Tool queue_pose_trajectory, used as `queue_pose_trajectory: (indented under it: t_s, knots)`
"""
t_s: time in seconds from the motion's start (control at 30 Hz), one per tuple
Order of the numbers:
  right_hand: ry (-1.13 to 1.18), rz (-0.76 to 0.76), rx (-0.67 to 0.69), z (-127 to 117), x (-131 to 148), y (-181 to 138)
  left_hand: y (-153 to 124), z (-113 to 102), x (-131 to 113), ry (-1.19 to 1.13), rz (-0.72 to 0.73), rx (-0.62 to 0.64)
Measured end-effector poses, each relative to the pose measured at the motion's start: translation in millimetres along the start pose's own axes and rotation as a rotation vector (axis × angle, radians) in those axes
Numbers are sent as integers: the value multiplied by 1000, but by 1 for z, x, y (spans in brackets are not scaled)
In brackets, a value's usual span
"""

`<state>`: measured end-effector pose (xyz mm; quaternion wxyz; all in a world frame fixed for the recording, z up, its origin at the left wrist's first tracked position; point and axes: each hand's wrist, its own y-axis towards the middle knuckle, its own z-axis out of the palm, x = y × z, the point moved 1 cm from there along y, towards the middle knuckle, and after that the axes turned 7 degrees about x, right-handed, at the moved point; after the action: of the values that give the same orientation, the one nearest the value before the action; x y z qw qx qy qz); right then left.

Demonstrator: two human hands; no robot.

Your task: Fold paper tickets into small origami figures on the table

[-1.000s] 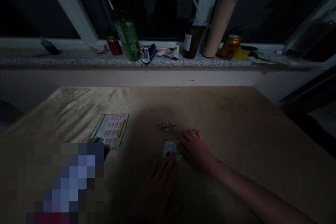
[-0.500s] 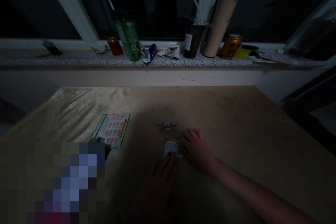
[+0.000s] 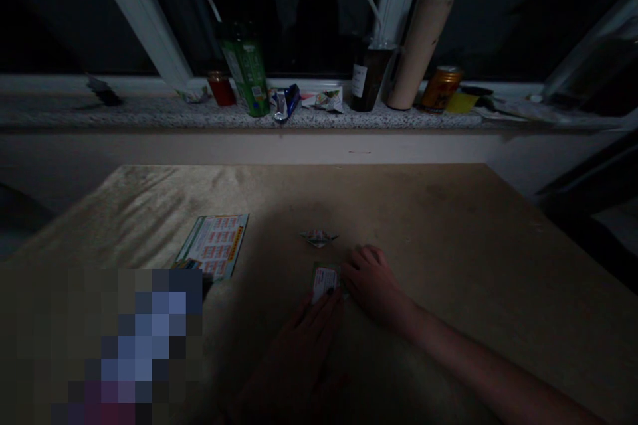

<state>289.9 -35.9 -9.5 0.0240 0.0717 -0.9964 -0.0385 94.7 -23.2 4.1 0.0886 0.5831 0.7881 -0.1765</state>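
At the near middle of the table (image 3: 428,206), the left hand (image 3: 305,345) is laid in deep shadow with its fingers extended, the tips rested on the lower part of a small printed paper (image 3: 324,277); nothing is gripped by it. The paper lies flat beneath those fingertips, and its right side is met by the right hand (image 3: 373,282), whose fingers are curled; whether an edge is pinched there cannot be told. Just beyond the paper, a small folded piece (image 3: 319,238) is set apart from both hands. To the left, a larger printed sheet (image 3: 214,242) is spread on the table, its near corner covered. Farther off, a speckled sill (image 3: 319,121) is lined, from left to right, with a red jar (image 3: 220,89), a green container (image 3: 246,73), a blue and silver wrapper (image 3: 286,103), a dark cup (image 3: 369,80) with a straw, a tall flask (image 3: 423,40) and an orange can (image 3: 441,88). Behind them, dark window panes (image 3: 488,26) are seen.
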Motion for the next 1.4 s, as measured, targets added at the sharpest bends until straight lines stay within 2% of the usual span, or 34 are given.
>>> queue_pose_trajectory:
  t_s: [0.27, 0.4, 0.5, 0.7, 1.07, 1.4]
  knots:
    - [-10, -3, -16, -1, -1, 1, 1, -1, -1, -9, -17, 27]
    - [80, 1, -117, -8, -1, -10, 1, 0, -3, -14, -32, 16]
    - [129, -87, -198, -14, 3, -31, 2, 0, -3, -25, -28, 7]
    - [111, -141, -126, -15, 10, -61, 2, 2, -2, -31, -19, 20]
    - [125, -117, -156, -15, 9, -59, 4, -2, -6, -30, -51, 22]
    - [120, -70, -144, -11, 5, -61, 5, 4, -1, 10, -38, 35]
